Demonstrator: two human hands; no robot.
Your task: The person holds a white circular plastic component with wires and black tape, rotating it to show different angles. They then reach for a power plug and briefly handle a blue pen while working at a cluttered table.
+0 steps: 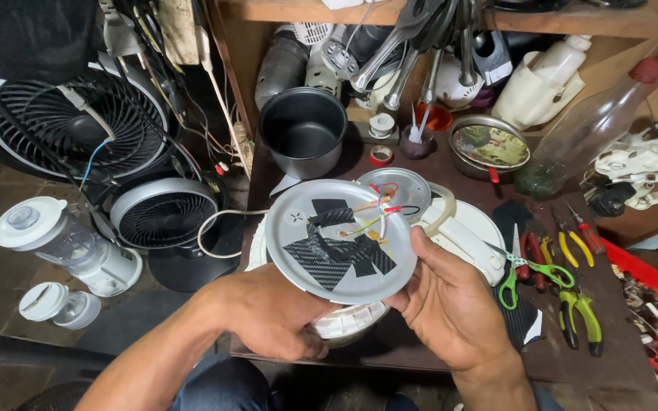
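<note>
Here, both my hands grip one round grey metal plate (340,240), tilted up over the workbench (451,156): left hand (272,312) clasping its lower rim, right hand (451,304) clasping its right edge. Black tape strips (336,255) already cover part; a few coloured wires (378,209) remain loose. Nearby: one green scissors (535,274), one dark pot (303,129).

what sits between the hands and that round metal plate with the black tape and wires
Nothing visible does. The left hand grips the round metal plate at its lower left edge, and the right hand holds its right edge directly.
</note>
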